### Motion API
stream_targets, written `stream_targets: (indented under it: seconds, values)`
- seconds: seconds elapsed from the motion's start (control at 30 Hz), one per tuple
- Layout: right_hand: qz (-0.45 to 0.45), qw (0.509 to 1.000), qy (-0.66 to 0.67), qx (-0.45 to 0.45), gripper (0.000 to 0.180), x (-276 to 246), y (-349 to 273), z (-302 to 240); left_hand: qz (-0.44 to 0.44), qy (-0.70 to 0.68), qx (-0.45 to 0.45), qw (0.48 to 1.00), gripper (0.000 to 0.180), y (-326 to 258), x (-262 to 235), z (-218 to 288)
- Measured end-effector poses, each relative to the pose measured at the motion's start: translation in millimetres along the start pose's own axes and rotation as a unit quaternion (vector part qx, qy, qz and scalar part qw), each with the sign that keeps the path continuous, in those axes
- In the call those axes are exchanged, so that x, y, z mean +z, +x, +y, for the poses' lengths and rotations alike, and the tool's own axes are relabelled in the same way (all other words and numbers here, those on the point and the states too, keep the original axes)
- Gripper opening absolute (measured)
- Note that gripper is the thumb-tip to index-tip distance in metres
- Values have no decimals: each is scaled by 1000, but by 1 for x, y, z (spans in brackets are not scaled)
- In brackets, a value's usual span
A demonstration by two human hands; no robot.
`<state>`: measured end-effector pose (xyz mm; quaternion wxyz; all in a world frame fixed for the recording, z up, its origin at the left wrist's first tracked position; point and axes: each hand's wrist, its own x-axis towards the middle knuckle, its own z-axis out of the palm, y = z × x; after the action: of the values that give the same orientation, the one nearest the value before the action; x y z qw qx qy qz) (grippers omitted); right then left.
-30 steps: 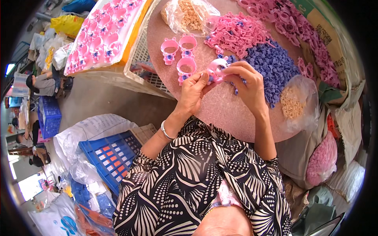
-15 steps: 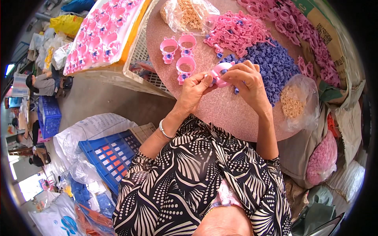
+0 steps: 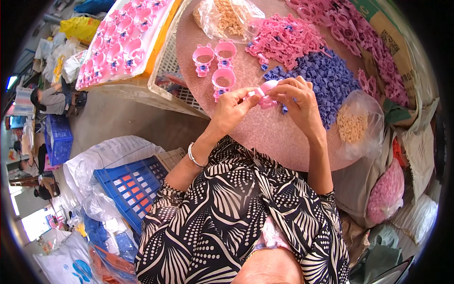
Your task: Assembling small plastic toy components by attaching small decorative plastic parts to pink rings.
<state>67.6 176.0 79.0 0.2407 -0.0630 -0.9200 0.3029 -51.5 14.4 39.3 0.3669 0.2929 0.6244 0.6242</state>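
Note:
Between my two hands, above the round table (image 3: 279,137), is a pink plastic ring-shaped piece (image 3: 268,87). My left hand (image 3: 235,105) pinches its left side with thumb and forefinger. The fingers of my right hand (image 3: 297,97) close on its right side and hide part of it. Three pink ring pieces with eared ends and blue bits, one of them a lower ring (image 3: 223,74), lie to the left of my hands. Just beyond my right hand spreads a heap of small blue plastic parts (image 3: 326,75). Behind that is a pile of small pink parts (image 3: 286,38).
Clear bags of beige pieces sit at the table's far side (image 3: 229,21) and right side (image 3: 352,123). More pink rings (image 3: 347,28) fill a carton at the far right. A tray of pink pieces (image 3: 120,42) rests on a crate (image 3: 177,102) at left. A blue basket (image 3: 135,184) stands lower left.
The pink piece has turned in my hands, and its opening shows less now. My left hand has shifted slightly, its fingers closer over the piece; my right hand stays nearly in place.

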Motion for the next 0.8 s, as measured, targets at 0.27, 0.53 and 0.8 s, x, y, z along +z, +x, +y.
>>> stream_targets:
  seconds: [0.27, 0.53, 0.8]
  values:
    - [-12, 999, -42, -14, 12, -6, 4, -12, -58, 55, -14, 997, 32, -2, -7, 4]
    - [-8, 990, 139, 31, 28, 12, 3, 5, -39, -90, -55, 994, 34, -4, -2, 1]
    - [-17, 987, 152, 37, 50, 10, 11, -3, -42, -72, 32, 996, 22, -2, 7, 3]
